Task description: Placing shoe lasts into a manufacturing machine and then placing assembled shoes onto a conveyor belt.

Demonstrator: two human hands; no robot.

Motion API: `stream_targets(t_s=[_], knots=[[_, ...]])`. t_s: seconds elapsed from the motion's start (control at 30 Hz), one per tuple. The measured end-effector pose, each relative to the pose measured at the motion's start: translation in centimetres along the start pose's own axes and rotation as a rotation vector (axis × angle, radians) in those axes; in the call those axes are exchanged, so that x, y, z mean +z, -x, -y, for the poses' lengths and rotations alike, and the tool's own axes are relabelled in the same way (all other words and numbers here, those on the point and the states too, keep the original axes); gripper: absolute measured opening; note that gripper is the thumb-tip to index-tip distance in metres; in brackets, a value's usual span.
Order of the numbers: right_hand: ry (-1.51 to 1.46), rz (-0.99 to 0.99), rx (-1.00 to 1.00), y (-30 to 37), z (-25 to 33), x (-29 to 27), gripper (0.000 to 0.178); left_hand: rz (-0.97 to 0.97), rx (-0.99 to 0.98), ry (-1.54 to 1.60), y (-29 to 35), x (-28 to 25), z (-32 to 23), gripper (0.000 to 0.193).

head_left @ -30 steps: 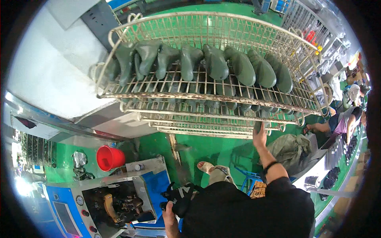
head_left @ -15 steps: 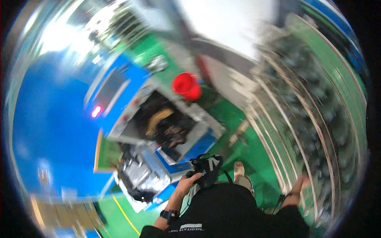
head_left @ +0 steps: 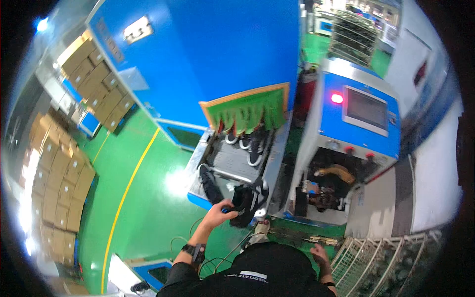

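My left hand (head_left: 221,214) is closed on a black shoe upper (head_left: 241,205) with white markings. I hold it over the near end of a conveyor (head_left: 232,174). A black shoe (head_left: 210,184) stands at the conveyor's left edge, beside my hand. Another black shoe with white on it (head_left: 260,192) is just right of the held upper and partly overlapped by it. My right hand (head_left: 320,253) hangs low at my right side near a wire rack, holding nothing I can see, its fingers loosely apart.
Several black shoes with white soles (head_left: 254,151) sit beneath a green fringed curtain (head_left: 247,111) on the blue machine (head_left: 198,59). Right of it stands a blue-and-white machine with a screen (head_left: 365,111). A wire rack (head_left: 368,265) is at lower right; stacked cartons (head_left: 59,190) stand left.
My view has swung left, bringing the curtained conveyor to the middle. My left hand, still gripping the shoe upper, is now over the conveyor's end. My right hand is farther from the rack.
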State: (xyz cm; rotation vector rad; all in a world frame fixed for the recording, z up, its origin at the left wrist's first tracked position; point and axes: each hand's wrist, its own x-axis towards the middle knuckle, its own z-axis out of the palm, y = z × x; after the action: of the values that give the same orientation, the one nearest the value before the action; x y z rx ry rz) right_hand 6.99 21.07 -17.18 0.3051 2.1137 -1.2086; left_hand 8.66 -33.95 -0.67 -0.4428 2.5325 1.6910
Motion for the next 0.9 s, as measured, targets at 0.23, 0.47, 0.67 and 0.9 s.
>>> stream_targets(t_s=[0.23, 0.47, 0.67, 0.9], knots=[[0.309, -0.107, -0.045, -2.8, 5.6, -3.9, 0.056, -0.142, -0.288, -0.791, -8.8, -2.5, 12.0, 0.041], [0.577, 0.255, -0.146, -6.4, 3.8, -3.4, 0.046, -0.34, -0.316, -0.747, -1.0, -4.8, 12.3, 0.042], [1.045, 0.411, -0.442, -12.4, 5.6, -1.5, 0.046, -0.388, -0.356, -0.703, 20.6, -3.0, 7.7, 0.045], [0.942, 0.679, -0.704, -20.6, 5.0, -3.9, 0.055, -0.735, -0.97, -0.644, 49.3, 2.1, 0.6, 0.047]])
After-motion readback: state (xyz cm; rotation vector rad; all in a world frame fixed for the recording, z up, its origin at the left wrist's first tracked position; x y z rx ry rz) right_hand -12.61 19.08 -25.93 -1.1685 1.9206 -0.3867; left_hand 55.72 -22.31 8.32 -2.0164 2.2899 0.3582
